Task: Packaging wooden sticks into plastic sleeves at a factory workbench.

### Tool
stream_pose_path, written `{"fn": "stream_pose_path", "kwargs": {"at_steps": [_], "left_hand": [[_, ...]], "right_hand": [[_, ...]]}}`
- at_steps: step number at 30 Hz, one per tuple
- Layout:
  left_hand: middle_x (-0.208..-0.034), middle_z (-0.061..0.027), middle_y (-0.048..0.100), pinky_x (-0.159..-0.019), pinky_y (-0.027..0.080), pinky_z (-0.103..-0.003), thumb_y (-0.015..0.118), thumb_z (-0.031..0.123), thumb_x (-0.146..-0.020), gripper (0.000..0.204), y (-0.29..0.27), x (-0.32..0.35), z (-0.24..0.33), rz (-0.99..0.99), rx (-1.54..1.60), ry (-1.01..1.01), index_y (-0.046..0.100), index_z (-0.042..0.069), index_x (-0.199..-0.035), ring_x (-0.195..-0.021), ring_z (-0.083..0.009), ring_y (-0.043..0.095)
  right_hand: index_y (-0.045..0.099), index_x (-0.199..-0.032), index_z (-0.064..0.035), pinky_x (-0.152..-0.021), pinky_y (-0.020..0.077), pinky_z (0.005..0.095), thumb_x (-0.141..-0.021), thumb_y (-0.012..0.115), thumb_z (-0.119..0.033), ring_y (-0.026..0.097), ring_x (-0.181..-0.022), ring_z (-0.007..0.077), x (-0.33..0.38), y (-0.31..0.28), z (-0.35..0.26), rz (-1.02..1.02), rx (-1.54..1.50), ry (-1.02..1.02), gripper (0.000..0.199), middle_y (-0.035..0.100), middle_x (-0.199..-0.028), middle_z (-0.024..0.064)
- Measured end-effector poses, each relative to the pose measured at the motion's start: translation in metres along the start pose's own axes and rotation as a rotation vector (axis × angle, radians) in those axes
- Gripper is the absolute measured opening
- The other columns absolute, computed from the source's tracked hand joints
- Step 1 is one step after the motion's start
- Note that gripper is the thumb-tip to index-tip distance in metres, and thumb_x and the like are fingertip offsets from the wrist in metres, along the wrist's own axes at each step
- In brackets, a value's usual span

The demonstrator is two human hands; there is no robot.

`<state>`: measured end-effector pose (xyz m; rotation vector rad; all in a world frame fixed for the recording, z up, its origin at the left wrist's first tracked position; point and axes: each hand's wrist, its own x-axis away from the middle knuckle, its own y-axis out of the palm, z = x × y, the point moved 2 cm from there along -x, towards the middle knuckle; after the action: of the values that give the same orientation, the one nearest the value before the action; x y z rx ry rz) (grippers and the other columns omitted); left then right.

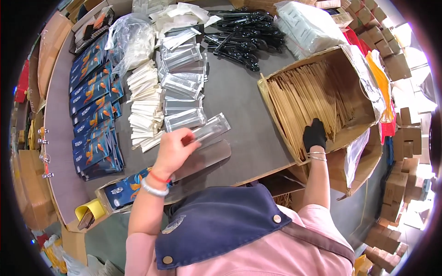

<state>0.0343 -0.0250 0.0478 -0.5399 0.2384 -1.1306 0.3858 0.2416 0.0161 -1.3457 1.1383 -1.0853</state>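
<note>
My left hand [176, 149], bare with a red band and a pale bracelet at the wrist, pinches the near end of a clear plastic packet [212, 128]. Below that packet a long translucent strip [207, 158] lies on the table. My right hand [315, 135], in a black glove with a bare fingertip showing, is inside a cardboard box [282, 140]. It is curled against the thin wooden sticks [301, 94] that fill the box. What its fingers hold, if anything, is hidden.
Left of my left hand lie white paper-wrapped pieces [145, 101], clear packets [185, 103] and blue printed pouches [94, 106]. Black plastic spoons [246, 34] are heaped at the back. A wrapped white bundle [307, 27] sits behind the box. A yellow container [90, 210] stands at the near left.
</note>
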Motion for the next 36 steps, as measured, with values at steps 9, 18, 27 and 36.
{"fn": "stream_pose_path", "kwargs": {"at_steps": [9,18,27,36], "left_hand": [[-0.088,-0.0014,0.056,-0.073,0.04,-0.037,0.087,0.018,-0.057,0.041,-0.002,0.074,-0.009,0.155,-0.591,0.127,0.072,0.016,-0.096,-0.088,-0.0245,0.054],[-0.123,-0.0082,0.058,-0.098,0.041,-0.044,0.088,0.021,-0.055,0.072,-0.029,0.12,-0.028,0.142,-0.543,0.036,0.062,0.005,-0.12,-0.115,-0.0347,0.049],[-0.123,-0.0087,0.057,-0.1,0.039,-0.046,0.089,0.02,-0.054,0.079,-0.004,0.1,-0.025,0.163,-0.531,0.055,0.058,0.006,-0.124,-0.114,-0.0337,0.049],[-0.117,-0.0098,0.053,-0.092,0.042,-0.045,0.084,0.01,-0.056,0.066,-0.01,0.086,-0.018,0.017,-0.6,0.182,0.063,0.017,-0.118,-0.108,-0.0335,0.051]], "right_hand": [[0.067,-0.114,-0.0008,-0.083,0.0497,0.0423,-0.096,0.058,-0.019,0.063,-0.092,0.0384,0.046,-0.038,-0.084,0.08,-0.429,-0.703,0.027,0.067,-0.1,0.0196],[0.069,-0.113,-0.0214,-0.065,0.0494,0.0432,-0.086,0.068,-0.015,0.059,-0.073,0.0315,0.113,0.012,-0.166,-0.361,-0.354,-1.224,0.028,0.058,-0.079,0.0095],[0.071,-0.091,-0.0067,-0.073,0.0523,0.0397,-0.083,0.073,-0.012,0.063,-0.085,0.0295,0.115,0.028,-0.19,-0.192,-0.563,-1.115,0.01,0.066,-0.085,0.0105],[0.058,-0.119,-0.0094,-0.084,0.0476,0.0412,-0.071,0.084,-0.032,0.059,-0.098,0.0293,0.163,0.012,-0.237,-0.272,-0.633,-1.167,0.059,0.06,-0.112,0.0091]]}}
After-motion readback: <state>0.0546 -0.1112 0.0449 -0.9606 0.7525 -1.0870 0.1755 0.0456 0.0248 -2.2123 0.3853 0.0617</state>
